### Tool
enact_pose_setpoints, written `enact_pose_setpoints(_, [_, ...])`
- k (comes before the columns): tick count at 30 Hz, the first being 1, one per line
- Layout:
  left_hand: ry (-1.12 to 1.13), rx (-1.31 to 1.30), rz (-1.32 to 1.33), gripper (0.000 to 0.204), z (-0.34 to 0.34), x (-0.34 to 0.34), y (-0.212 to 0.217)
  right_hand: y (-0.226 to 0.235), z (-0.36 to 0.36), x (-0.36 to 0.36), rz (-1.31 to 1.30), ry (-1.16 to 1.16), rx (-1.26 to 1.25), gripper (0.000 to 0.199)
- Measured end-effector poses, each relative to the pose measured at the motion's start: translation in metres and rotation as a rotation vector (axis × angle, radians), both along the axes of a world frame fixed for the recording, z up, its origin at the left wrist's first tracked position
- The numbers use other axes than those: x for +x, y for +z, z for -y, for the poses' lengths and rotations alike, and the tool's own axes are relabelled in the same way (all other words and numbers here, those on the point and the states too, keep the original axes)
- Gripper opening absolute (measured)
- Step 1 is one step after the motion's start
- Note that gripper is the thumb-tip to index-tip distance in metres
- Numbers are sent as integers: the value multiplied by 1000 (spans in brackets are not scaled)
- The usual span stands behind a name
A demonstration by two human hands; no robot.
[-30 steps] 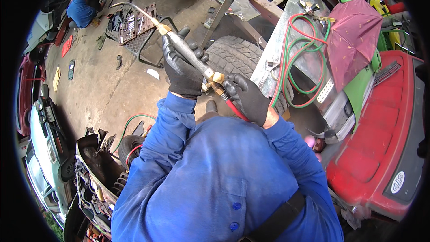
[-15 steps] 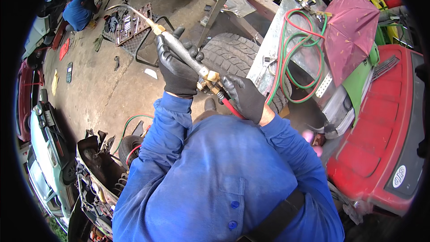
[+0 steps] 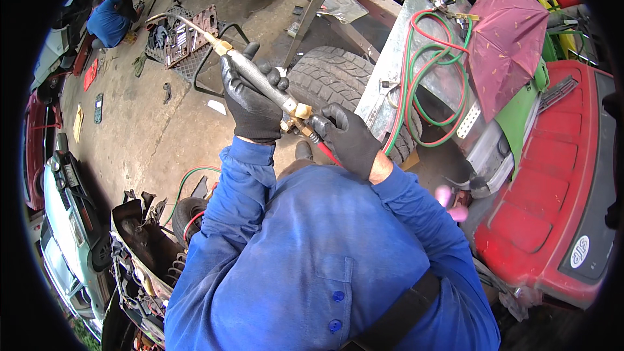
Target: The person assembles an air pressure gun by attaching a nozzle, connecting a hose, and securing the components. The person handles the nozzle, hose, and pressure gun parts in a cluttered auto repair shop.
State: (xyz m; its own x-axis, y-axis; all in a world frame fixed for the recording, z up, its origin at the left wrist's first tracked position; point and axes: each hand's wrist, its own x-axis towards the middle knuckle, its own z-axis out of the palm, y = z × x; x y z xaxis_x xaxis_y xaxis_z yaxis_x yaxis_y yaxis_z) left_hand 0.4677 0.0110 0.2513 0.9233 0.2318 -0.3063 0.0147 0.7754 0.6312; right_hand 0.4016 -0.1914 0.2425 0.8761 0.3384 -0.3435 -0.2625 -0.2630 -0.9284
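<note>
Torch (image 3: 255, 75) in half-curled left fingers (image 3: 273, 77), right fingers (image 3: 335, 114) bent by brass knob (image 3: 303, 111)

view: head, left of two worn fisheyes | faces: down past shirt (image 3: 273, 240), upright | near: left hand (image 3: 250, 104), right hand (image 3: 354, 140) | farther: floor (image 3: 133, 130), car (image 3: 68, 214) | edges: bowed, black-rimmed

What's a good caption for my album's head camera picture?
Gloved left hand grips a metal torch, right hand by its red hose.
</note>
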Motion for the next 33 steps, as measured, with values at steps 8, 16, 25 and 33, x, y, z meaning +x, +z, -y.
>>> enact_pose_setpoints(8, [-3, -1, 2, 70, -3, -2, -1, 1, -1, -1, -85, -9, 54, 44])
enact_pose_setpoints(16, [4, 18, 2, 70, -10, -3, -10, -5, -11, -4, -3, -31, 228, 37])
enact_pose_setpoints(25, [-48, -67, -42, 64, -13, -11, -36, -23, -18, -19, -92, -65, 81, 41])
enact_pose_setpoints(33, [-114, -110, -68, 64, -16, -19, -49, -35, -27, -33, 82, -31, -10, 34])
